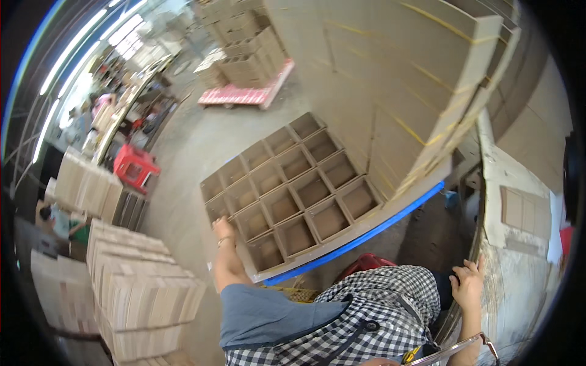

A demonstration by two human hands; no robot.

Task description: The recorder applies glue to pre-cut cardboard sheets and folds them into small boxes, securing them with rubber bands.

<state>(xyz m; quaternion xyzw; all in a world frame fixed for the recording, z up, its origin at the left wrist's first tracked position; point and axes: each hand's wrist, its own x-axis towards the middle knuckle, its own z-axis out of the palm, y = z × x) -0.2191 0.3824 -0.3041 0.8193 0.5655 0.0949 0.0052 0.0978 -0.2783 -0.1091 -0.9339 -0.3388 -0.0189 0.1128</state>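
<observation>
The open-topped cardboard boxes stand packed in a slanting grid, just ahead and to the right of the left hand. Its fingers touch the rim of a box at the left edge; whether they grasp it, I cannot tell. Beyond the grid, farther right of those fingers, a tall cardboard stack with yellow bands walls off that side. A blue strip runs along the near edge. The right hand, fingers loosely spread, rests on a worktable. Left of the left fingers stand bundled cardboard sheets; farther ahead, a red stool and a loaded red-and-white cart. The boxes are plain brown, squarish, with thin walls and shaded bottoms.
</observation>
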